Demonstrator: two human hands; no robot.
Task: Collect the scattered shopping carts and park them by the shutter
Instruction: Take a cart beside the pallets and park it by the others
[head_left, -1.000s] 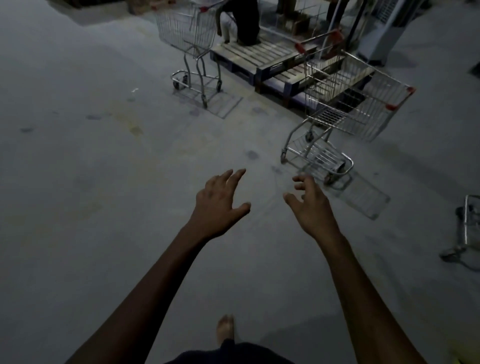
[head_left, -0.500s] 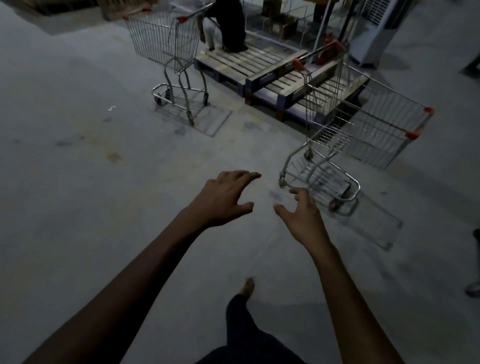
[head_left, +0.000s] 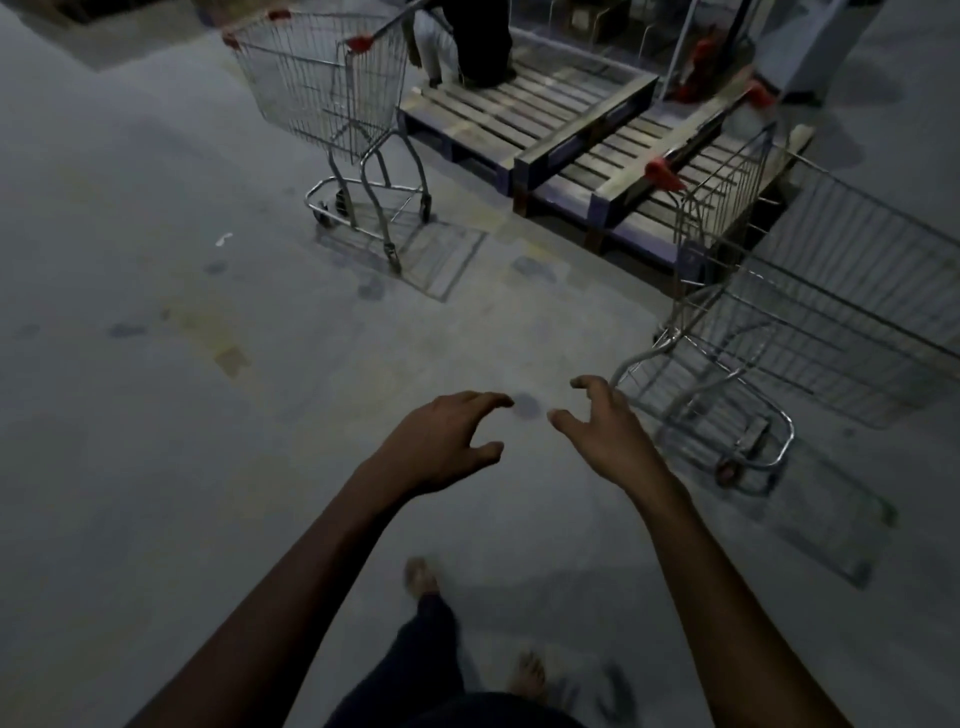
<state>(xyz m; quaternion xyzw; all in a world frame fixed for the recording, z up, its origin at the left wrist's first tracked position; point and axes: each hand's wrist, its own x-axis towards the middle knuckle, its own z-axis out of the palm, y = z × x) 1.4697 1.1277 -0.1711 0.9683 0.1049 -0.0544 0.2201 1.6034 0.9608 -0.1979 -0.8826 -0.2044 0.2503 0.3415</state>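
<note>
Two wire shopping carts with red corner caps stand on a dim concrete floor. The nearer cart (head_left: 810, 312) is at the right, its basket tilted across the frame and its lower frame just right of my right hand (head_left: 608, 431). The farther cart (head_left: 327, 88) stands upright at the upper left. My left hand (head_left: 441, 441) and right hand reach forward side by side over bare floor, fingers spread and curled, holding nothing. Neither hand touches a cart. No shutter shows.
Two wooden pallets (head_left: 561, 130) lie between and behind the carts. A person's legs (head_left: 467, 41) stand on the far pallet. A pale cabinet (head_left: 810, 47) is at the top right. My bare feet (head_left: 421, 577) show below. Bare floor stretches to the left.
I have walked forward: both carts and the pallets are larger and closer. The nearer cart has shifted right and partly off the frame. My hands stay outstretched and empty.
</note>
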